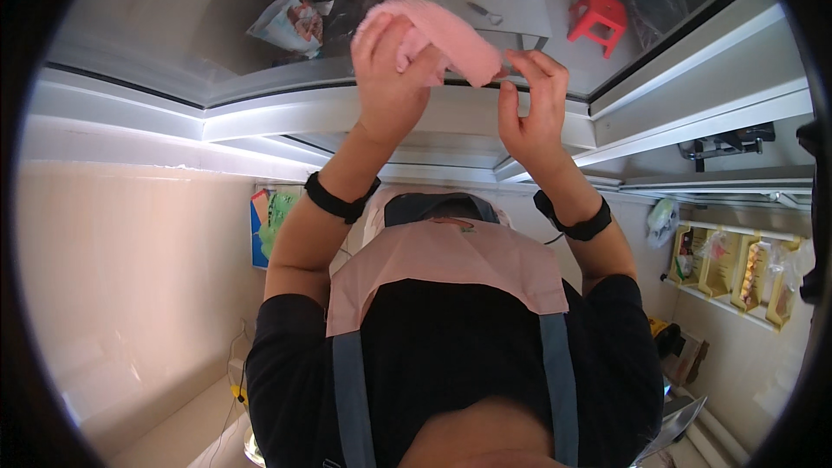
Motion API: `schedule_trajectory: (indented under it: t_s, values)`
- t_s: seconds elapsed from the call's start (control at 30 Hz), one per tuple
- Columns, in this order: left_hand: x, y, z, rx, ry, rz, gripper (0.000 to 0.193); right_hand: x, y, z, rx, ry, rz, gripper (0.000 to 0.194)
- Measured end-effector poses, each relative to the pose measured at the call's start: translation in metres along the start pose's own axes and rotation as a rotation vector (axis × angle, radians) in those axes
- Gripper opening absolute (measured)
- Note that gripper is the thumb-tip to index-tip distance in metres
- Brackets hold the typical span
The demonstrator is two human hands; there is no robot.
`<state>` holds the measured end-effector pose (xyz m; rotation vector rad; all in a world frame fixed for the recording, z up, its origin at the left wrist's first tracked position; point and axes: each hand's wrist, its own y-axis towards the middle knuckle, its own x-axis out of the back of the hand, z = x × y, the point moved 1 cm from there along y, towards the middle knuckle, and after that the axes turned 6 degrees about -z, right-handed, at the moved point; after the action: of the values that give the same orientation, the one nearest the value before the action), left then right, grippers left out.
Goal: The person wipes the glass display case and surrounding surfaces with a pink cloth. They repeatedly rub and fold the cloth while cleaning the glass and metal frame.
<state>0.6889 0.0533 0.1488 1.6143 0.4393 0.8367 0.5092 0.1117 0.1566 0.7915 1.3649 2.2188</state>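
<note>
A fluffy pink cloth (448, 29), folded over into a loose strip, is gripped in my left hand (390, 75). The fingers wrap over its left end, with the thumb against the near side. My right hand (539, 97) is raised at the cloth's right end, thumb and fingers curved around its edge. Whether those fingertips pinch the cloth or only touch it is not clear. Both hands are in front of a glass pane (195, 32), just above its white frame (292, 114).
Through the glass show a printed plastic bag (289, 23), a red stool (598, 18) and a pale table (520, 6) with small tools. White frame members (702, 71) run along the right. A yellow rack (721, 266) stands at lower right. A tiled wall (143, 247) rises on the left.
</note>
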Motion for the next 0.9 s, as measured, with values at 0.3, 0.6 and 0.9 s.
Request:
schedule_trajectory:
  t_s: [0.3, 0.6, 0.9]
  values:
    - [0.024, -0.01, 0.039, -0.166, -0.021, 0.194, 0.024, -0.028, -0.001, 0.017, 0.001, 0.019, 0.073, 0.034]
    - [0.044, 0.001, 0.067, 0.112, 0.108, -0.12, 0.027, -0.054, -0.001, 0.036, 0.005, 0.035, 0.129, 0.036]
    - [0.064, -0.035, 0.091, -0.001, -0.02, 0.17, 0.027, -0.082, 0.001, 0.054, 0.044, 0.083, 0.171, 0.037]
